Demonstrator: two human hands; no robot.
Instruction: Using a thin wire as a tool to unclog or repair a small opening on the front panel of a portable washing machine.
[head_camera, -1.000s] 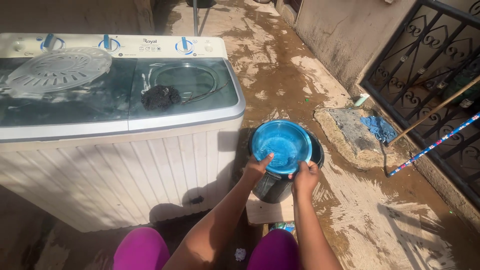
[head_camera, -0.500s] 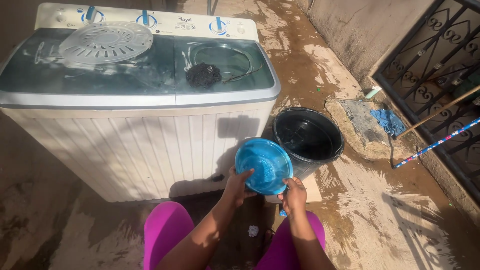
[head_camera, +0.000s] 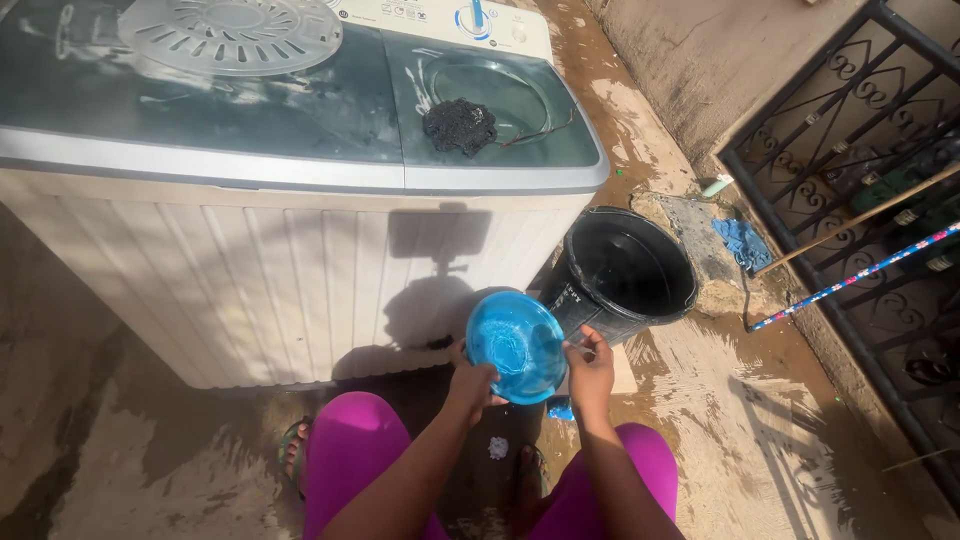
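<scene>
Blue round plastic bowl (head_camera: 516, 347) is gripped by its rim in left hand (head_camera: 472, 381) & right hand (head_camera: 590, 360), tilted above wet floor beside black plastic bucket (head_camera: 625, 270) w/ water in it, by white washer

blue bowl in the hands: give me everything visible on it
The blue bowl is round, shallow, translucent bright blue, plastic by the look. It is tilted, its inside facing the camera, and looks wet. The left hand grips its lower left rim; the right hand holds the right rim. It sits low between the washing machine and the black bucket, above the wet ground.
</scene>
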